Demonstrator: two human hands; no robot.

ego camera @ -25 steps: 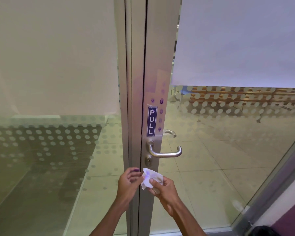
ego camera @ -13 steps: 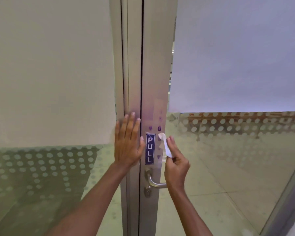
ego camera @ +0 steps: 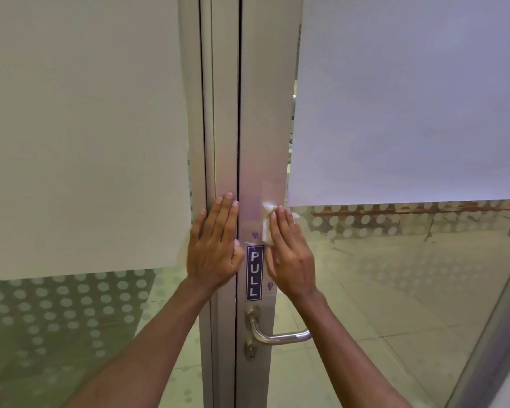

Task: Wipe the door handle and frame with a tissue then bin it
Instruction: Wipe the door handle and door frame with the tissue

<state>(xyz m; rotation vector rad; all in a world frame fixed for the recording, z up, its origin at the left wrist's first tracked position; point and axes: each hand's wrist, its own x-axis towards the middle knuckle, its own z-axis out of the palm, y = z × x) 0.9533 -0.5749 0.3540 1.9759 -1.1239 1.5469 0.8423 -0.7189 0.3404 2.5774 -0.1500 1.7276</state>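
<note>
fingers (ego camera: 277, 228) of right hand (ego camera: 292, 254) straight, pressing small crumpled white tissue (ego camera: 266, 228) against silver metal door frame (ego camera: 262, 128), above blue pull sticker (ego camera: 254, 272). left hand (ego camera: 214, 248) flat on frame, holding nothing. frame wipe under way; curved steel lever handle (ego camera: 280, 337) and binning apparently left.

door frame (ego camera: 261, 113) — open upward | below: PULL sign (ego camera: 254, 272), door handle (ego camera: 280, 337) juts

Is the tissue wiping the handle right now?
No, the right hand presses the tissue on the frame above the PULL sign, well above the handle.
</note>
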